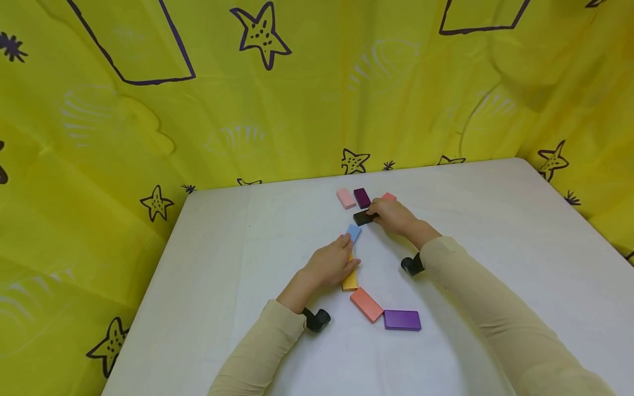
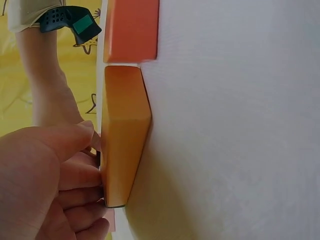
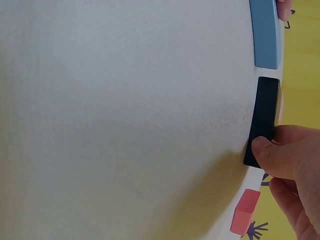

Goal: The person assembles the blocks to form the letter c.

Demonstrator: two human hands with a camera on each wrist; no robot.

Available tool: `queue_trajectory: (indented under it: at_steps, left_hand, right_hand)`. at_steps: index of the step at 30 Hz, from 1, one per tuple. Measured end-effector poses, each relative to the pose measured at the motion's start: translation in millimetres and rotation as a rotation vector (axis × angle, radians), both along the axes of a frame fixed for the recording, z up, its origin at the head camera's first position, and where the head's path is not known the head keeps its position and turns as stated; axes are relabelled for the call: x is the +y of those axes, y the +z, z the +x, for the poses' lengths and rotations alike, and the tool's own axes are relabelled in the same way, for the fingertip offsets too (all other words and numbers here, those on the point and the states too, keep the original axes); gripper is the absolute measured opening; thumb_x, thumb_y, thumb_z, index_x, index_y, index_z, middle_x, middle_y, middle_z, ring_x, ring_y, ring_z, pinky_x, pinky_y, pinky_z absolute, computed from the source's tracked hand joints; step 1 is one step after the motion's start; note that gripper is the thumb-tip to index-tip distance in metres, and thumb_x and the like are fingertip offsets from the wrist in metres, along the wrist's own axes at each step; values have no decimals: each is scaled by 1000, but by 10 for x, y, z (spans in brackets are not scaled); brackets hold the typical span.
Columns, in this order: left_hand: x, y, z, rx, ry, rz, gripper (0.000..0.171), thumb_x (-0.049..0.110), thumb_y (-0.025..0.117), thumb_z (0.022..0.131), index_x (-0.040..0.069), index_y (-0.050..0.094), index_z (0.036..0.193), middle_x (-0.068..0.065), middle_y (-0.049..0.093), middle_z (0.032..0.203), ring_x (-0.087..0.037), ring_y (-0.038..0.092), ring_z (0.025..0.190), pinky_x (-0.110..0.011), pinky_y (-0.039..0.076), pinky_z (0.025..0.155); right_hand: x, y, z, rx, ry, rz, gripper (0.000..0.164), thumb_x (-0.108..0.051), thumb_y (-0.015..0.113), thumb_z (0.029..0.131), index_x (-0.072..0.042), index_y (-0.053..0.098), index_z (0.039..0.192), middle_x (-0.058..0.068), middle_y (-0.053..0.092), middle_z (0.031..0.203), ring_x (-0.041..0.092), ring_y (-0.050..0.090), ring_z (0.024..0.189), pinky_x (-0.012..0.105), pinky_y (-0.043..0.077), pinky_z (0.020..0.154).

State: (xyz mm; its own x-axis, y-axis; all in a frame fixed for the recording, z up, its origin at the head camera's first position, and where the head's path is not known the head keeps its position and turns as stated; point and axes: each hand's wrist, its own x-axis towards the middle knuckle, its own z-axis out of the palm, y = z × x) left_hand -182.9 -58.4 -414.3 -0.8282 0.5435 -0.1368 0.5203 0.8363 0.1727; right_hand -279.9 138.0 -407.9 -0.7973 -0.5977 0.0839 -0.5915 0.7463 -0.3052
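My right hand (image 1: 393, 215) pinches one end of a black block (image 3: 263, 117), thumb on the near side. The block lies just beyond the end of a light blue block (image 3: 265, 35), with a small gap between them. My left hand (image 1: 329, 263) reaches over a yellow block (image 2: 125, 135), its fingertips at the light blue block and its thumb spread out over the yellow one. The yellow block partly hides beneath this hand. An orange block (image 1: 367, 304) meets the yellow block's near end, and a purple block (image 1: 402, 320) continues from the orange one, forming a curved row.
Behind the black block lie a pale pink block (image 1: 346, 198) and a dark purple block (image 1: 362, 198). A coral block (image 3: 245, 212) lies beyond my right hand. A yellow patterned curtain (image 1: 297, 110) hangs behind the white table (image 1: 208, 286).
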Motion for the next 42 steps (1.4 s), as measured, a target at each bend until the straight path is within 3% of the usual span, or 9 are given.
queue_trajectory:
  at_steps: [11,19,42]
  left_hand:
    - [4,-1,5,5,2,4,58,38,40,98,-4,36,138,-13,28,146,-22,25,134,-32,29,103]
    - [8,-14,13,-5,7,13,58,38,40,98,-3,36,138,-13,28,147,-22,25,134,-31,30,103]
    - [21,-7,16,-16,21,5,58,39,40,98,-2,35,139,-13,27,147,-22,24,134,-32,29,103]
  right_hand:
    - [8,-52,-40,19,11,-12,19,8,59,84,7,66,102,19,62,105,32,58,100,42,45,88]
    - [10,-48,9,-20,5,-16,20,7,59,85,7,66,104,19,60,109,34,56,104,43,44,90]
    - [46,-84,74,4,4,-36,19,5,60,85,7,66,103,18,60,108,32,56,102,41,44,90]
